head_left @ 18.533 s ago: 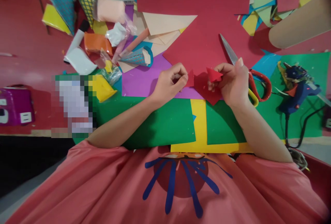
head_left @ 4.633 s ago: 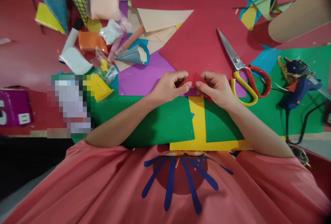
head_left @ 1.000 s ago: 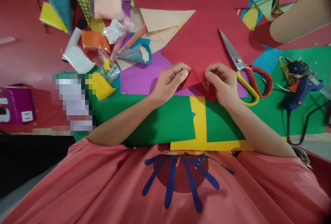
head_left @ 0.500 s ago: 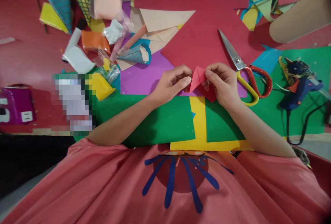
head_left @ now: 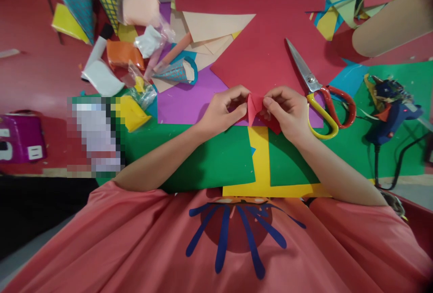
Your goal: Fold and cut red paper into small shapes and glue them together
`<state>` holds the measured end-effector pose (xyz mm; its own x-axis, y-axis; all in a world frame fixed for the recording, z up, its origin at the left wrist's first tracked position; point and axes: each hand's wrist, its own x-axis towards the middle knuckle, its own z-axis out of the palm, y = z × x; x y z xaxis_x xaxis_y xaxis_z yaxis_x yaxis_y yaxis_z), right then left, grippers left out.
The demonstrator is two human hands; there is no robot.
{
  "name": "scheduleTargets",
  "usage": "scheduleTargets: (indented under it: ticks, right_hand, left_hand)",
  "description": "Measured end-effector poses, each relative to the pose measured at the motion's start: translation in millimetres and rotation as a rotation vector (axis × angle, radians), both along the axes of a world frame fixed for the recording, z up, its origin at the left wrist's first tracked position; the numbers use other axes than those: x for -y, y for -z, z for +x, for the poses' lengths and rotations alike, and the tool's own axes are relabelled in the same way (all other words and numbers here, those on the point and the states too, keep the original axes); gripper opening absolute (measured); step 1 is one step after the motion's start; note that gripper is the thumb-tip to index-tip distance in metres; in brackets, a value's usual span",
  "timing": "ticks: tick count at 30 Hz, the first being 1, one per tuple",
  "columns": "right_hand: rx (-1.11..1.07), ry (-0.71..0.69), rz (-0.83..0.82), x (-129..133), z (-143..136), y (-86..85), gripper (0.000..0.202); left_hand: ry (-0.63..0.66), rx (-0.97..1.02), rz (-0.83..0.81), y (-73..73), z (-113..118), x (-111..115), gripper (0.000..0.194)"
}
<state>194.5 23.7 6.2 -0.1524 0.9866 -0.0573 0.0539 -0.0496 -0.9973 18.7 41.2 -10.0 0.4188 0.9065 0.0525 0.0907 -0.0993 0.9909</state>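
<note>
Between my two hands is a small folded piece of red paper (head_left: pixel 254 107), creased so that one pointed flap hangs down. My left hand (head_left: pixel 228 110) pinches its left side between thumb and fingers. On its right side, my right hand (head_left: pixel 286 110) grips it with thumb and forefinger; the other fingers curl behind and are partly hidden. A darker red scrap (head_left: pixel 273 123) shows just below my right hand. Scissors (head_left: pixel 313 83) with one yellow and one red handle lie right beside my right hand, their blades resting on a large red sheet (head_left: pixel 264 56).
A blue glue gun (head_left: pixel 389 119) with a black cord stands at the right, below a tan cylinder (head_left: pixel 395 24). Clay packets (head_left: pixel 124 53), decorated paper cones (head_left: pixel 176 71) and a marker (head_left: pixel 98 51) crowd the left. Green sheets (head_left: pixel 203 157) and a purple sheet (head_left: pixel 182 105) lie beneath my arms.
The folded red paper has turned, so its flap now points down near my left fingers. My right hand has shifted slightly left, closer to my left hand.
</note>
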Motion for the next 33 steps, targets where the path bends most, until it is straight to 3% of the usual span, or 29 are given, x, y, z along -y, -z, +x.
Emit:
scheduleTargets:
  ticks: [14,21,25,33]
  right_hand:
    - [0.138,-0.001,0.148,4.0,0.7,5.6,0.024]
    - [0.139,-0.048,0.136,3.6,3.1,3.3,0.028]
    - [0.109,-0.079,0.091,2.5,4.2,2.4,0.038]
    - [0.293,-0.167,0.084,1.9,-0.1,2.2,0.017]
  left_hand:
    - [-0.002,-0.008,-0.042,-2.8,-0.3,-1.3,0.028]
    - [0.001,-0.008,-0.07,-2.3,-1.7,-2.7,0.031]
    - [0.02,-0.062,-0.012,-2.8,-1.8,-2.0,0.025]
    - [-0.014,-0.111,0.132,-6.9,-0.4,0.8,0.017]
